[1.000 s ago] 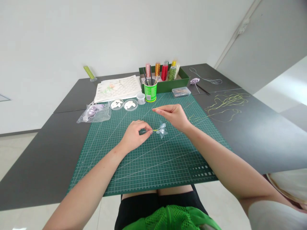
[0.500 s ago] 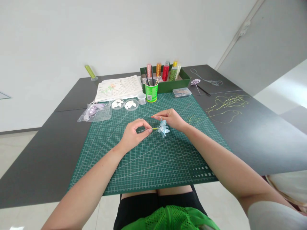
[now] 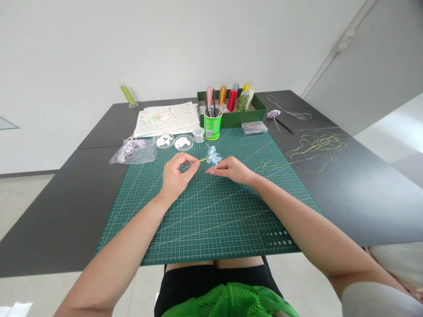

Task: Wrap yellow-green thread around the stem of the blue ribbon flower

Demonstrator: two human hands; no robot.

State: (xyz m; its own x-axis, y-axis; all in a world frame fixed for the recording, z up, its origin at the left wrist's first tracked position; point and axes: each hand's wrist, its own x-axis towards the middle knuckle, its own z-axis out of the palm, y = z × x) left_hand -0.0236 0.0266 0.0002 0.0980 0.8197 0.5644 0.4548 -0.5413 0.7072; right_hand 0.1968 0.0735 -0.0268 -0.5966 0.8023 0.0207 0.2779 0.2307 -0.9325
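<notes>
A pale blue flower (image 3: 214, 156) with pointed petals is held above the cutting mat (image 3: 211, 220). My left hand (image 3: 176, 176) pinches its thin stem, which is yellow-green just below the petals, between thumb and forefinger. Close by on the flower's right, my right hand (image 3: 233, 170) has thumb and fingers pressed together, just below the petals. A fine yellow-green thread (image 3: 264, 167) runs across the mat toward my right wrist and seems pinched in those fingers; at the fingertips it is too thin to make out.
Behind the hands stand a green tin (image 3: 212, 127) of sticks, dishes (image 3: 183, 142) of white pieces and a green box (image 3: 244, 119) with thread spools. A plastic bag (image 3: 134, 152) lies left, papers (image 3: 168, 119) behind it. Loose thread (image 3: 317, 143) and a purple flower (image 3: 273, 114) lie right.
My left hand has moved up and left with the flower, whose head has turned and tilted. My right hand has gone from above the petals to below them. The view has shifted slightly.
</notes>
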